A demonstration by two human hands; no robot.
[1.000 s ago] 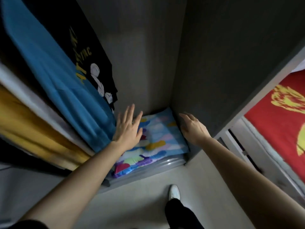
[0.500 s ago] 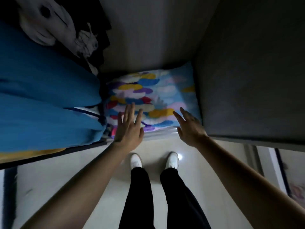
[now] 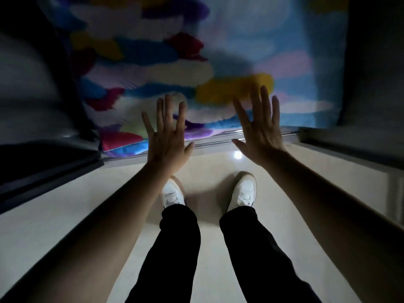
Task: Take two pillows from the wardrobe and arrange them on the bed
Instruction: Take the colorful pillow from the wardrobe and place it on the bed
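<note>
Lying just beyond both hands, left [image 3: 167, 142] and right [image 3: 261, 132], splayed empty, is the colourful pillow [image 3: 196, 62].

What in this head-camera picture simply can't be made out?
- Pillow: its top is cut off by the frame's upper edge, and motion blur smears the pattern. Whether a second pillow lies beneath is hidden.
- Left hand and right hand: spread open above the pillow's front edge; contact cannot be judged from this angle.
- Wardrobe interior on the left: too dark and blurred to identify.
</note>
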